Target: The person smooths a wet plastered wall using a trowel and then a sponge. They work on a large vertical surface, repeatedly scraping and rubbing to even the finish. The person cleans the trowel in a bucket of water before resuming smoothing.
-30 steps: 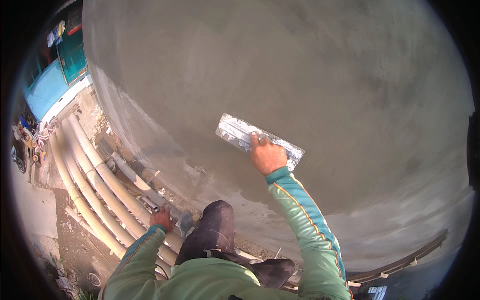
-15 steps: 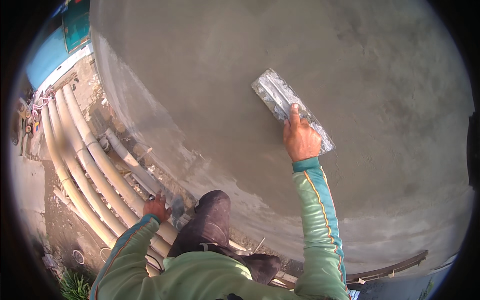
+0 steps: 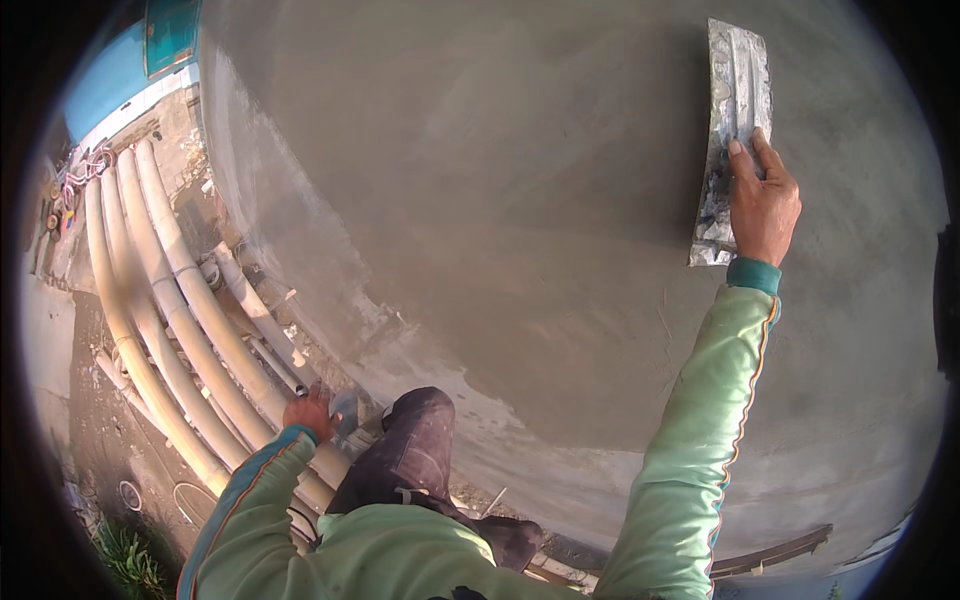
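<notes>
My right hand (image 3: pixel 766 205) grips a rectangular metal plastering trowel (image 3: pixel 738 85), its blade smeared with grey mortar. Thumb and fingers wrap the grip along its back, and the blade stands nearly upright against the wet grey plaster wall (image 3: pixel 480 200), at the upper right. Down at the lower left, my left hand (image 3: pixel 312 412) is closed beside the bamboo poles. A grey flat blade (image 3: pixel 345 410) shows at its right side, seemingly a small trowel in that hand; its handle is mostly hidden by the fingers.
Several long bamboo poles (image 3: pixel 190 330) run along the left below the wall. Rubble and a short pipe (image 3: pixel 262 305) lie between them and the wall's foot. A green plant (image 3: pixel 130 560) grows at lower left. A wooden plank (image 3: pixel 780 550) sits at lower right.
My right hand has swept the plastering trowel up and to the right over the wall, turning it from slanted to nearly upright. My left hand stays almost in place.
</notes>
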`<state>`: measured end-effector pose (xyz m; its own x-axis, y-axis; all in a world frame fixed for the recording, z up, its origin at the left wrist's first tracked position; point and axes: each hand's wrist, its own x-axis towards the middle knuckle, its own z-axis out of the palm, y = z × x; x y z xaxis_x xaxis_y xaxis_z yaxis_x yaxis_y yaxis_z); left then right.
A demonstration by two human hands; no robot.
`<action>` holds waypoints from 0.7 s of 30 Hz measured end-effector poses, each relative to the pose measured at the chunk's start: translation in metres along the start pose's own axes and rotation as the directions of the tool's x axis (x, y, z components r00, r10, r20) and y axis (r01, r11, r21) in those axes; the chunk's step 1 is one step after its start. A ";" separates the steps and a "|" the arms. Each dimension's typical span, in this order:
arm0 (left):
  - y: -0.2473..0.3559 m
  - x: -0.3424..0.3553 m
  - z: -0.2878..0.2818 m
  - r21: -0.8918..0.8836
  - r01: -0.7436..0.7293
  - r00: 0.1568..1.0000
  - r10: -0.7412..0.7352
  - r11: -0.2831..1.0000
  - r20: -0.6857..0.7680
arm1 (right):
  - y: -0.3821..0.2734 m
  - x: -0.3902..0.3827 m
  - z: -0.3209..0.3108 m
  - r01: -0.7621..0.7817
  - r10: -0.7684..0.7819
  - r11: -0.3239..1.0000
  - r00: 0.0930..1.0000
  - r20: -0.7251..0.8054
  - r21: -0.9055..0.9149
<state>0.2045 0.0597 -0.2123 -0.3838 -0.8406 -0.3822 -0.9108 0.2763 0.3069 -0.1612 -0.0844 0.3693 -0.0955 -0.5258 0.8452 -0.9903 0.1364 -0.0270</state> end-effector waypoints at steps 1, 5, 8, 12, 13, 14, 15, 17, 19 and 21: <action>-0.001 -0.001 0.001 -0.008 0.004 1.000 -0.004 1.000 -0.005 | -0.007 -0.003 0.010 0.032 -0.028 0.998 0.997 0.066 -0.048; -0.007 -0.002 0.016 0.003 -0.010 0.999 0.010 1.000 -0.038 | -0.040 -0.079 0.089 0.293 -0.175 0.916 0.907 0.383 -0.275; 0.002 -0.002 0.002 -0.042 -0.005 1.000 0.005 0.999 0.002 | -0.030 -0.163 0.150 0.442 -0.181 0.850 0.758 0.627 -0.288; 0.004 -0.001 0.007 -0.044 -0.023 1.000 0.023 0.999 0.014 | 0.010 -0.271 0.182 0.611 -0.185 0.767 0.505 0.843 -0.197; 0.004 -0.002 0.006 -0.039 -0.020 1.000 0.021 0.999 0.019 | 0.025 -0.289 0.183 0.608 -0.119 0.778 0.387 0.914 -0.156; 0.004 0.004 0.004 -0.036 -0.021 1.000 0.021 0.999 0.015 | 0.034 -0.295 0.184 0.602 -0.054 0.789 0.266 0.962 -0.123; 0.000 0.008 0.002 -0.037 -0.010 1.000 0.010 0.999 0.002 | 0.028 -0.284 0.172 0.557 -0.111 0.821 0.376 0.920 -0.129; -0.006 0.005 0.007 -0.033 0.000 1.000 0.000 0.999 0.012 | 0.004 -0.244 0.109 0.450 -0.180 0.886 0.562 0.807 -0.115; -0.008 0.004 0.008 -0.013 0.011 0.999 -0.011 1.000 0.041 | -0.004 -0.182 0.066 0.271 -0.161 0.954 0.821 0.547 -0.127; -0.009 0.005 0.006 -0.009 0.016 0.999 -0.015 1.000 0.048 | -0.013 -0.117 0.035 0.122 -0.115 0.992 0.963 0.243 -0.013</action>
<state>0.2104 0.0560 -0.2224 -0.3768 -0.8212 -0.4285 -0.9153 0.2590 0.3084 -0.1401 -0.0538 0.2519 -0.0025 -0.7263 0.6874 -0.9931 0.0824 0.0835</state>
